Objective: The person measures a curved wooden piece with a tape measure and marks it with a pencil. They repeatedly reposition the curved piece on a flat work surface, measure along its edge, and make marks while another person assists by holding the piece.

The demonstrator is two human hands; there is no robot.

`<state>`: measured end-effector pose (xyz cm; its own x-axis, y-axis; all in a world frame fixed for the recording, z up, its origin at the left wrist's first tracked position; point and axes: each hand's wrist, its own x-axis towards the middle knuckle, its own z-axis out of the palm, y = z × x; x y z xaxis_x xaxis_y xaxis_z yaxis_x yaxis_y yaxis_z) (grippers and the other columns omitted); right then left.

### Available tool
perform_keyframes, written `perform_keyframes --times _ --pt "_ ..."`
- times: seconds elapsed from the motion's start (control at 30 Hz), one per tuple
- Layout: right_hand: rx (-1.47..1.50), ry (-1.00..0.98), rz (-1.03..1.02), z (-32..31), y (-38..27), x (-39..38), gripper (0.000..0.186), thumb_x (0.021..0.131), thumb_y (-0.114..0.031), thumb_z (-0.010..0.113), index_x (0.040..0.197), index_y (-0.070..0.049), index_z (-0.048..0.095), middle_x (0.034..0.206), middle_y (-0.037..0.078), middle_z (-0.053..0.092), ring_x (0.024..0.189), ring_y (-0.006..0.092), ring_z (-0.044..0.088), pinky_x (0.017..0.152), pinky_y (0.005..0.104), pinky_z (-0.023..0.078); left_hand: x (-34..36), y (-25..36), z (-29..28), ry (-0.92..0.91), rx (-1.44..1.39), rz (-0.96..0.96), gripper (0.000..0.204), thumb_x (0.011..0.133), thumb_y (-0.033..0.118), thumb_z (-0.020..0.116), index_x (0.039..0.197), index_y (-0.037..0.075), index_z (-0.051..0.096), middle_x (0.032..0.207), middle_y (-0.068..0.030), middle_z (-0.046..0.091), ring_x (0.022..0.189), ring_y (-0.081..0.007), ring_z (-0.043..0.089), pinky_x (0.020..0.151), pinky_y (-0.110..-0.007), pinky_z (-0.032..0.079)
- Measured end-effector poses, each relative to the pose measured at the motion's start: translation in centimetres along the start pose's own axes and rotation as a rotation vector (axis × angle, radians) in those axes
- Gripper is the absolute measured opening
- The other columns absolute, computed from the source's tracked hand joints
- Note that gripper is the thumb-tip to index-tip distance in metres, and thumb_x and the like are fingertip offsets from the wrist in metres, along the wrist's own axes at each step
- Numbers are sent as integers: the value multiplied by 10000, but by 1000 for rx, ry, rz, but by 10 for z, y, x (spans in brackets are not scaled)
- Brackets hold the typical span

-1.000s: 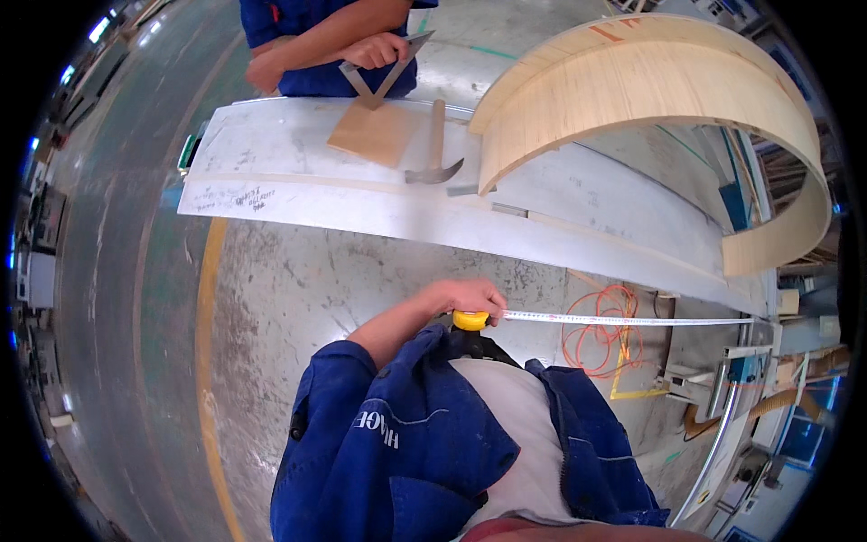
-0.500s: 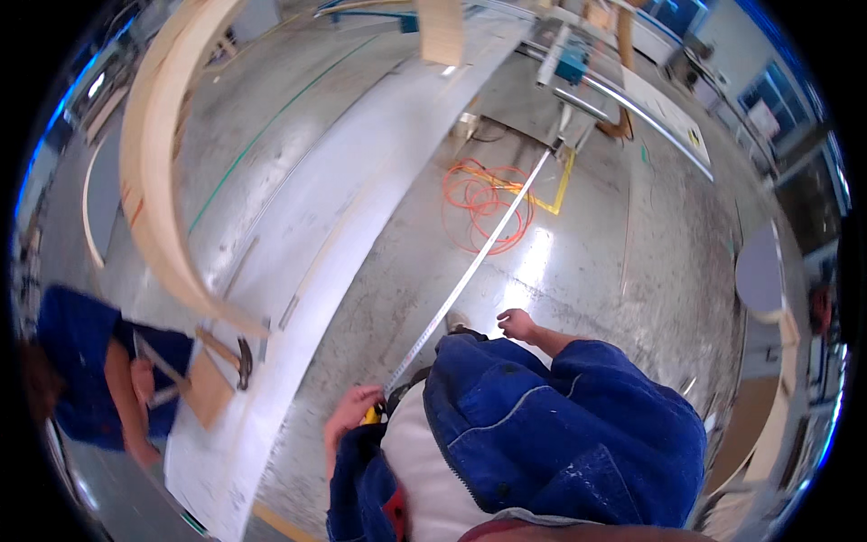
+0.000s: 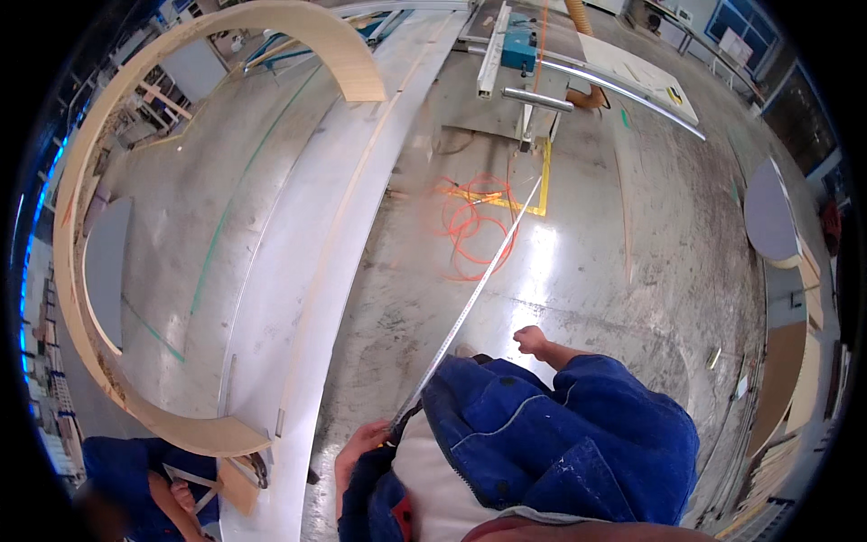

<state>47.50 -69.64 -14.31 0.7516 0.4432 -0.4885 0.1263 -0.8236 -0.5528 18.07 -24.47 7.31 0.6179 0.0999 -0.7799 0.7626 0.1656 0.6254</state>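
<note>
My left hand [image 3: 363, 440] is closed around a tape measure [image 3: 386, 443], a small case with a yellow part, low beside my white shirt. Its long pale blade [image 3: 467, 305] runs out forward and to the right, over the concrete floor. The blade's far tip lies near the yellow floor marking [image 3: 545, 185], apart from the saw-like machine. In front of my blue jacket, my right hand [image 3: 530, 340] is curled into a loose fist, with nothing visible in it. The right hand does not touch the blade.
A long white panel [image 3: 316, 244] stretches along my left, bearing a large curved wooden arch [image 3: 77, 262]. At lower left a co-worker in a blue sleeve [image 3: 122, 479] works beside a hammer [image 3: 261, 470]. Tangled orange cable [image 3: 461, 226] lies ahead, before the machine [image 3: 519, 45].
The blade's far tip has come away from the machine's end toward me. My right hand's fingers have curled in. The view has shifted, so the arch and co-worker appear lower.
</note>
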Motion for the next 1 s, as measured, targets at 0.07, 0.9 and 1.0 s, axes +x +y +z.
perform_keyframes --times 0.07,0.9,1.0 --pt "-410 133 -310 -4 34 31 168 850 -167 693 872 -1 672 768 89 644 699 191 651 597 333 539 -25 47 31 -32 -66 -16 274 984 131 653 1222 2 698 1011 -69 733 938 -154 671 887 -282 514" --pt "1571 -156 55 -172 -335 406 579 1013 -491 524 1436 -96 522 1479 98 535 1394 316 459 1202 506 336 -37 -334 132 781 -1295 -116 336 1011 223 579 1280 26 624 1052 -111 720 747 -201 660 645 -326 567" --pt "1430 -52 115 -182 -338 450 574 1061 -477 444 1474 -81 485 1487 88 542 1417 314 442 1214 516 317 -16 -300 123 1034 -1254 8 364 1030 265 550 1312 40 596 1030 -116 715 640 -196 620 580 -330 560"
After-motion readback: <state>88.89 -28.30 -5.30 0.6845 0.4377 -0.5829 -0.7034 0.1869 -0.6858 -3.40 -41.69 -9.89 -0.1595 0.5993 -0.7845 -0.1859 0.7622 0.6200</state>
